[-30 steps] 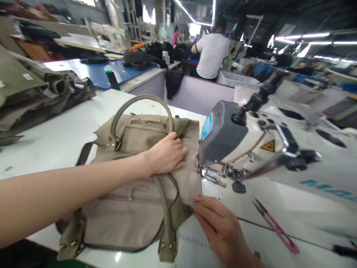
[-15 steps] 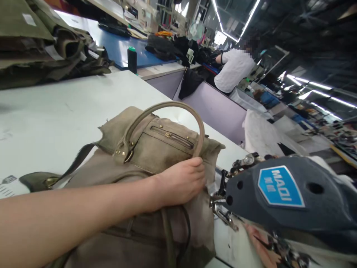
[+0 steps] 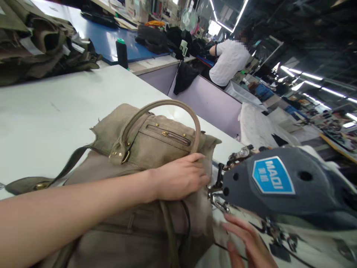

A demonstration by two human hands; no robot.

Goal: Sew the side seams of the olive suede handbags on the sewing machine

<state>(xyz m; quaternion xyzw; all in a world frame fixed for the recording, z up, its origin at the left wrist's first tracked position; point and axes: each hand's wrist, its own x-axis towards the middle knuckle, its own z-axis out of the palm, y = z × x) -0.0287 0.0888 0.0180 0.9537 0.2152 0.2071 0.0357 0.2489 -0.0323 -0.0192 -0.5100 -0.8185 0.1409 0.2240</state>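
Note:
An olive-brown handbag (image 3: 167, 149) with rounded handles, brass studs and a zipped pocket lies on the white table by the sewing machine. My left hand (image 3: 181, 176) reaches across it, fingers bent over the bag's fabric near the foot of the upper handle (image 3: 173, 104); the fingertips are partly hidden. At the lower right, beneath the head of the grey sewing machine (image 3: 279, 182), is my right hand (image 3: 245, 238), its fingers apart and holding nothing I can see. The bag's ragged right edge is close to the machine's needle area. A loose zipper end (image 3: 72, 162) trails at the left.
Stacked olive fabric pieces (image 3: 47, 48) lie on the white table (image 3: 55, 111) at the back left. Beside them stands a black thread spool (image 3: 121, 54). Beyond a lilac partition (image 3: 206, 100), a person in a white shirt (image 3: 230, 61) works facing away.
My right hand has come out from behind the machine head towards the bag, fingers spreading. My left hand's fingers have loosened and stretched slightly on the bag. The view has shifted a little.

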